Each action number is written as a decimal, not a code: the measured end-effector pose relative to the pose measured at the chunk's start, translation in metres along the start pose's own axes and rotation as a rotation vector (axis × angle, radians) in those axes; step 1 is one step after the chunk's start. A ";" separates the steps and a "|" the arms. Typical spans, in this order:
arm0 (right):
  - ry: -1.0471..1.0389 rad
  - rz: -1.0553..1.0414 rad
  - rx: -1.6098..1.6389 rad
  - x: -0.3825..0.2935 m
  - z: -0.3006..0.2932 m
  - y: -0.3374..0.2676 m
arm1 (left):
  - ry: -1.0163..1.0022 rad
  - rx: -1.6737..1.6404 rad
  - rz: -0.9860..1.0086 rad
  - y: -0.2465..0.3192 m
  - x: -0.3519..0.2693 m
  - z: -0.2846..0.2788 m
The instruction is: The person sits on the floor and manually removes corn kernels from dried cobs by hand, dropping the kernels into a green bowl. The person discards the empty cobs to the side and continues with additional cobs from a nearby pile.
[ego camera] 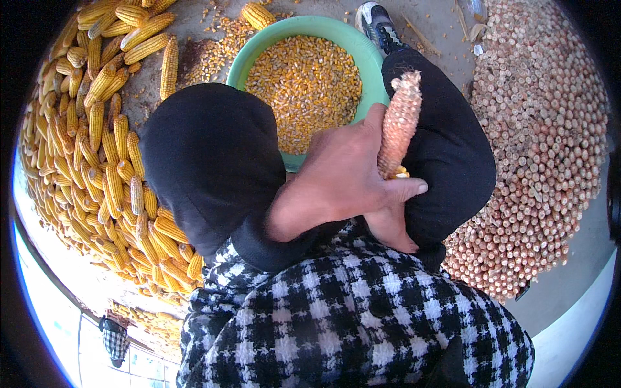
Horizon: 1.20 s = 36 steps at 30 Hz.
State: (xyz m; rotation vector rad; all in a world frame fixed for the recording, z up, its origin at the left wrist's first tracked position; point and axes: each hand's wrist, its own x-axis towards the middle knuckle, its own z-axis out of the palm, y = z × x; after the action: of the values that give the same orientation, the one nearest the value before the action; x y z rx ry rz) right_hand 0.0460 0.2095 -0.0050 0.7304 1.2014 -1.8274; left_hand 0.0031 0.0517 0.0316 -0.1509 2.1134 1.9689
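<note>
My left hand (339, 174) reaches from the dark cuff with its back up, its fingers along the left side of a mostly bare, pinkish corn cob (401, 121) and its thumb across the lower end. A few yellow kernels (400, 172) show at that end. My right hand (393, 228) is just below, largely hidden under the left; its fingers and any grip cannot be made out. Behind the left hand stands a green plastic basin (373, 63) holding loose yellow corn kernels (305, 87), between my two dark-trousered legs.
A big heap of unshelled yellow corn ears (111, 184) lies at the left. Bare cobs (529, 184) are piled at the right. Loose kernels (213, 53) and an ear (257, 15) lie on the concrete floor by the basin. My shoe (381, 29) is beyond its right rim.
</note>
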 end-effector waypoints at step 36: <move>0.011 -0.010 -0.351 -0.022 0.047 -0.049 | 0.327 -0.865 -0.122 -0.006 0.004 -0.001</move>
State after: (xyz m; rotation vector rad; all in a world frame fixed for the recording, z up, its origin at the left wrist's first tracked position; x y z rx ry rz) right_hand 0.0136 0.1839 0.0527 0.5346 1.4852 -1.5632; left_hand 0.0010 0.0507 0.0250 -0.7698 1.1905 2.7703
